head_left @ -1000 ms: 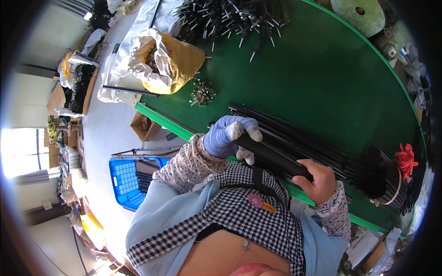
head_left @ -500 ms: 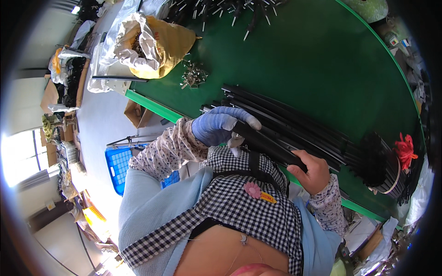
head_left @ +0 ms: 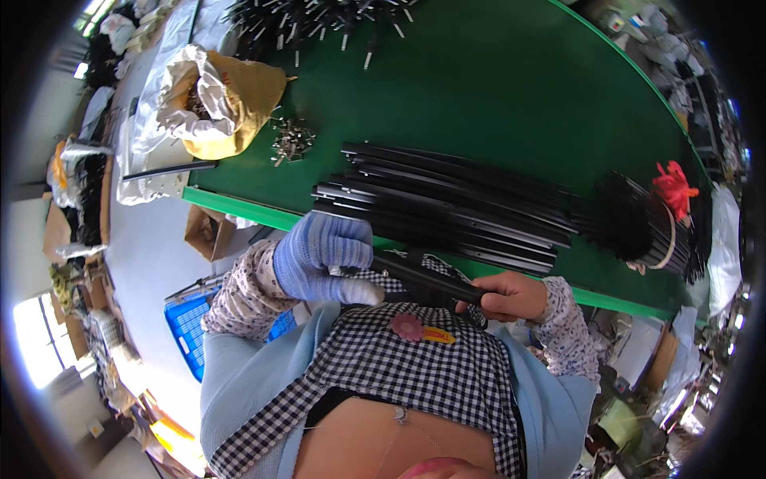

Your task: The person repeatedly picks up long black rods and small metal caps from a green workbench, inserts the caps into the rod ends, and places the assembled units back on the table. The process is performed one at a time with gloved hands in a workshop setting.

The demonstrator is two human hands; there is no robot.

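A short black tube slants across in front of my apron, close to the table's near edge. My left hand, in a blue-and-white knit glove, is closed at its left end, with the thumb stretched out below. Whether a small part sits under those fingers is hidden. Around the tube's right end my bare right hand is wrapped, thumb on top. Just beyond both hands, a row of long black tubes lies on the green table.
A pile of small metal clips lies beside an open yellow sack. Black rods with pale tips are heaped at the far left. A bundle of black rods with a red tie is at right. A blue crate stands below left.
Both hands have drawn the tube toward my body, off the row on the table. The view has shifted, and my left hand has turned, its thumb now pointing right.
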